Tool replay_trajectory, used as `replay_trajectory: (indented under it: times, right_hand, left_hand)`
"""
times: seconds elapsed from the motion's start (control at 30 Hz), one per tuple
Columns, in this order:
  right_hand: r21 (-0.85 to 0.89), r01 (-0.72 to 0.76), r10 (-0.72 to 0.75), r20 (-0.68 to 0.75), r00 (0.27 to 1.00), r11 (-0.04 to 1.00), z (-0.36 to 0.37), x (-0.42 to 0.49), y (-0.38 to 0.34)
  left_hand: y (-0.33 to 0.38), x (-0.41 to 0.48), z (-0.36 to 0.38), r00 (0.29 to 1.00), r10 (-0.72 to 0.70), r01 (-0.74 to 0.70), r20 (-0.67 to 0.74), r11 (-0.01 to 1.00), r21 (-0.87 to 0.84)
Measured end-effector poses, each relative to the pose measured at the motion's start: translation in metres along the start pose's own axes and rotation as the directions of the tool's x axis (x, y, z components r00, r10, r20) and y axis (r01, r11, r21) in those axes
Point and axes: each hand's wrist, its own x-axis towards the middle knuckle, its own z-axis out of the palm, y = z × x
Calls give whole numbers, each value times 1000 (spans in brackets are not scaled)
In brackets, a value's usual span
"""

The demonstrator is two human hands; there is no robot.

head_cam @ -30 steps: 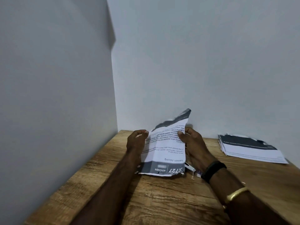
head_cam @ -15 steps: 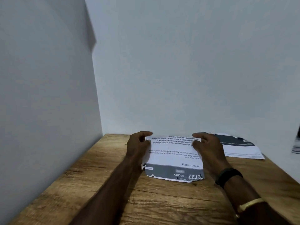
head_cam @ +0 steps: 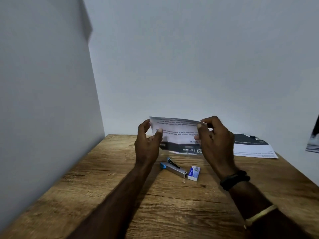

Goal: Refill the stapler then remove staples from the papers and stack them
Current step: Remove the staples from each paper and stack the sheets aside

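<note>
Papers [head_cam: 177, 133] were pinched by left hand [head_cam: 147, 144] and right hand [head_cam: 215, 137] above the stapler [head_cam: 173, 167], probably for carrying to the far-right stack [head_cam: 253, 147].

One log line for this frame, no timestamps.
left hand: pinches paper | right hand: pinches paper | paper: held above table | stapler, staple box: on table | stack: far right

Wooden table [head_cam: 77, 187] in corner between plain grey walls [head_cam: 189, 57].
</note>
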Motion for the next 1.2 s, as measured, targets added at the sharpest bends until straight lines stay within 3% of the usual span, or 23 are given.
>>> replay_trajectory:
  times: [0.13,0.27,0.43,0.53,0.67,0.83,1.1,1.2]
  right_hand:
    - [13,120,-121,50,991,993,11,-12,-9]
    - [112,122,-149,275,950,986,22,-23,-11]
    - [61,81,-100,515,851,995,27,-30,-1]
    - [-29,107,-76,521,850,994,25,-31,2]
    - [-241,76,68,536,841,967,23,-31,10]
    - [-539,117,294,614,732,834,29,-40,20]
    - [-545,168,269,629,729,821,37,-40,18]
    - [-503,8,330,578,747,864,34,-34,17]
  left_hand:
    - [20,-14,13,963,-180,224,200,948,-228]
    - [28,-16,15,908,-218,351,357,861,-368]
    - [17,-12,11,943,-273,316,190,913,-256]
    - [9,-7,9,950,-305,312,66,926,-212]
    - [-3,2,4,949,-309,299,-56,944,-139]
    - [-7,6,0,948,-299,288,-114,952,-104]
    - [-7,8,-6,939,-317,299,-131,944,-139]
    - [-5,10,-10,930,-334,302,-152,932,-201]
